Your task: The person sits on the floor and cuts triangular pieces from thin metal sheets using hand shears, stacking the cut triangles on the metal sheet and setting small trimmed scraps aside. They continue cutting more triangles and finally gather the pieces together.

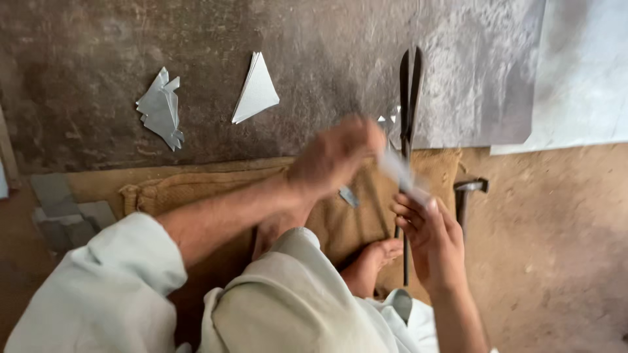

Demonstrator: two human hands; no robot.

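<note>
From the head camera, looking down over the person's lap, the right hand [428,232] is wrapped around the lower handles of a pair of long dark metal shears [409,124], whose blades stand up and away toward a large grey metal sheet [484,78] lying on the floor. The left hand [337,153] is blurred with motion; it seems to pinch a small pale strip of sheet metal [399,171] just at the blades, though the blur makes it hard to tell how firmly it is clenched. The person sits on a piece of burlap sacking [196,189], bare feet tucked near the shears. Farther off on the dark floor [78,59] lie a stack of cut triangles [256,88] and, to their left, a pile of jagged offcuts [160,108], well apart from the hands. A hammer [466,193] rests on the ground just right of the shears. The step in hand looks like trimming a small piece between the blades; the next cut would call for the strip to be held steady and square in the blades before the handles close.
</note>
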